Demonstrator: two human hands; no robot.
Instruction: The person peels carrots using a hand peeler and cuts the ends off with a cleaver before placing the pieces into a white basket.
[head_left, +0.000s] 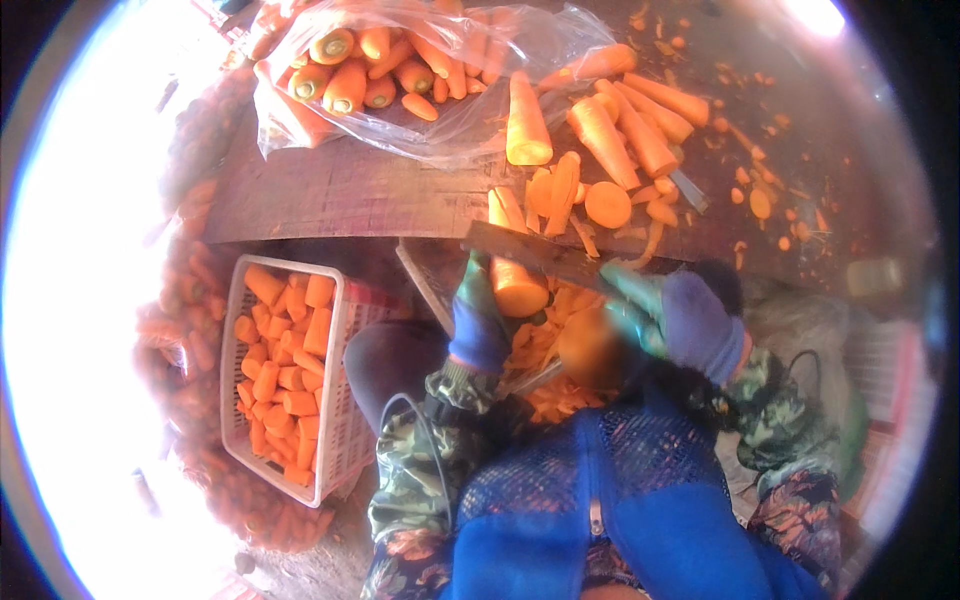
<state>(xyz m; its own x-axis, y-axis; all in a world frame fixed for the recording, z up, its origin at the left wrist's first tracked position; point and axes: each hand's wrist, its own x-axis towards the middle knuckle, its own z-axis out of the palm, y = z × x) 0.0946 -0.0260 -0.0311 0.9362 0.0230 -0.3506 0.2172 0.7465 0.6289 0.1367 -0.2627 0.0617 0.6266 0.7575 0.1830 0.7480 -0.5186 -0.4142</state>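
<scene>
My left hand (480, 311), in a green and blue glove, holds a thick carrot (519, 292) above a heap of carrot peelings (540, 337). My right hand (660, 315), gloved alike, is closed around the handle end of a large knife; its handle is mostly hidden by the glove. The dark broad blade (536, 253) lies across the carrot, its far end near my left fingertips. Below the right hand is a blurred round orange thing (589, 345), possibly a carrot piece. Peeled carrots (604, 142), slices (607, 205) and trimmings lie on the table beyond.
A clear plastic bag (420, 142) of carrots lies open on the wooden table (337, 195). At left stands a white plastic crate (330, 375) of cut carrot chunks (281, 360). Bagged carrots (255, 495) pile beyond it. Another blade (688, 191) pokes out among the trimmings.
</scene>
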